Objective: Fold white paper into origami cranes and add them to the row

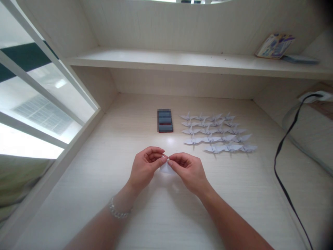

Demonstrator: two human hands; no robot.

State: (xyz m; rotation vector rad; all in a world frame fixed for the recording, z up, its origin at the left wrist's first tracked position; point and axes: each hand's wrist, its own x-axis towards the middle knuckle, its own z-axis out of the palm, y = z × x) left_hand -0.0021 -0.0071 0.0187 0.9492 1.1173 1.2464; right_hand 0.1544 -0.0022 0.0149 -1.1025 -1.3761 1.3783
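Observation:
A small piece of folded white paper (166,168) is held just above the pale wooden desk (166,215). My left hand (145,166) pinches its left side with fingers curled. My right hand (187,169) pinches its right side at the top edge. A bracelet (118,211) sits on my left wrist. Behind and to the right, several finished white paper cranes (217,133) lie in neat rows on the desk.
A dark rectangular object (165,120) lies at the back middle, left of the cranes. A black cable (286,152) runs down the right side from a white plug. A colourful booklet (275,46) rests on the shelf above. A window frame (52,104) borders the left.

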